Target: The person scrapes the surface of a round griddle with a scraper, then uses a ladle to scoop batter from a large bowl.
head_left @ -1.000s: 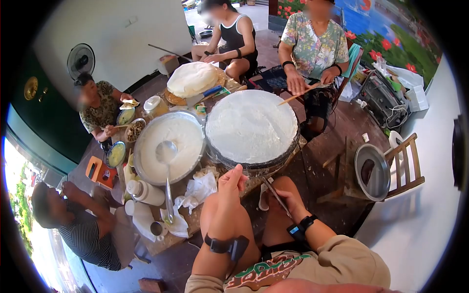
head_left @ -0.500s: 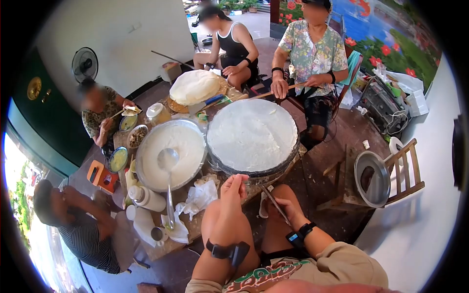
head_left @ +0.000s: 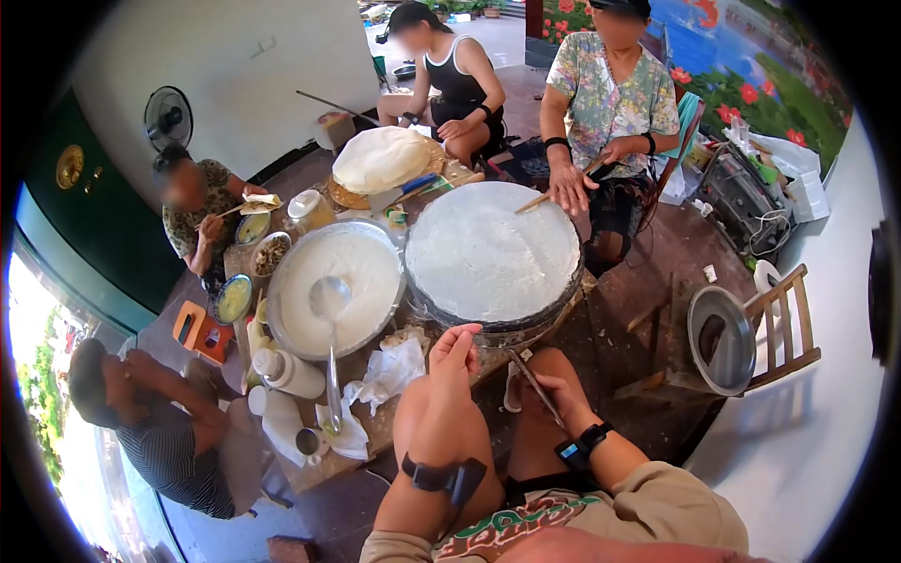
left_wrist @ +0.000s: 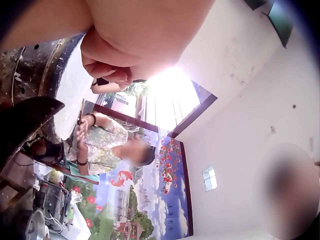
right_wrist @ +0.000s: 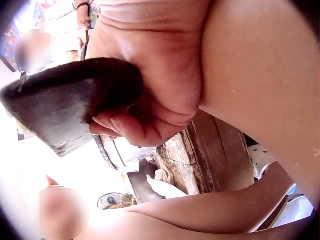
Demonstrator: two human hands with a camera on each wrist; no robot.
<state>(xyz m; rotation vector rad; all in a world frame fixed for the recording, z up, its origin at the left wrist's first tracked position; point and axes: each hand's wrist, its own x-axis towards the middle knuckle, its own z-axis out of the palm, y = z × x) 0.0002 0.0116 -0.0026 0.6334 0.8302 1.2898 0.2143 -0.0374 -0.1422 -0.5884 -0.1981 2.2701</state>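
Note:
A round griddle (head_left: 441,305) stands on the table, its top covered by a thin pale layer (head_left: 493,249). My left hand (head_left: 453,361) is at its near edge, fingers curled and thumb against them; nothing shows between them in the left wrist view, where the hand (left_wrist: 135,35) fills the top. Below and right of the griddle, my right hand (head_left: 561,389) grips a dark flat tool (head_left: 535,387) that slants over my leg. In the right wrist view the hand (right_wrist: 155,75) curls round this dark, wide tool (right_wrist: 60,107).
Left of the griddle is a large bowl of batter (head_left: 361,281) with a ladle (head_left: 331,310). Behind it lies a stack of pale flatbreads (head_left: 380,159). A person opposite (head_left: 615,103) holds a wooden stick (head_left: 533,203) over the griddle. A metal basin (head_left: 721,340) is at right.
The person opposite has swung the stick from the griddle's far edge to over its top and spread one hand. My own hands keep nearly the same pose; the head view has shifted slightly.

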